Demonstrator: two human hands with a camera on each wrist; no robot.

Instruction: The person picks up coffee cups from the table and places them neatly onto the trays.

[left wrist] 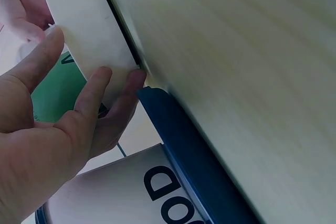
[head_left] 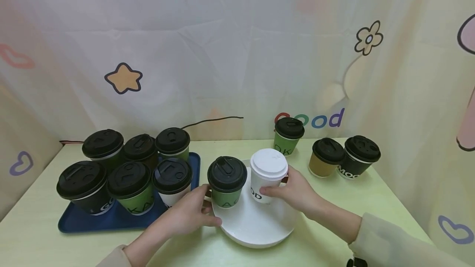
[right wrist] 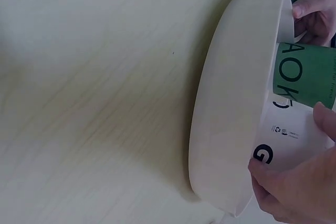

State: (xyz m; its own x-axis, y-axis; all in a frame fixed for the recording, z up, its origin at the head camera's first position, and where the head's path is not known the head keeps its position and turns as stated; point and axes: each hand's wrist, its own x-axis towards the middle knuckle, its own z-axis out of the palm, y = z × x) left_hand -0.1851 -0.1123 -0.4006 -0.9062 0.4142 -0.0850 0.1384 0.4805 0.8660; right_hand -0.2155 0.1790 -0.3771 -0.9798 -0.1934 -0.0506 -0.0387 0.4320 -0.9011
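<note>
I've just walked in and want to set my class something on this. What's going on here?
A person's right hand holds a white cup within a round white dish, while the left hand grips the dish's left edge. Beside the white cup, a black-lidded green cup stands in the dish. On the left, six lidded cups stand on a blue tray; three more cups stand on the table, farther back and to the right.

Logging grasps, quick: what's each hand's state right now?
Left hand: holding the round white dish.
Right hand: holding the white-lidded white paper cup.
</note>
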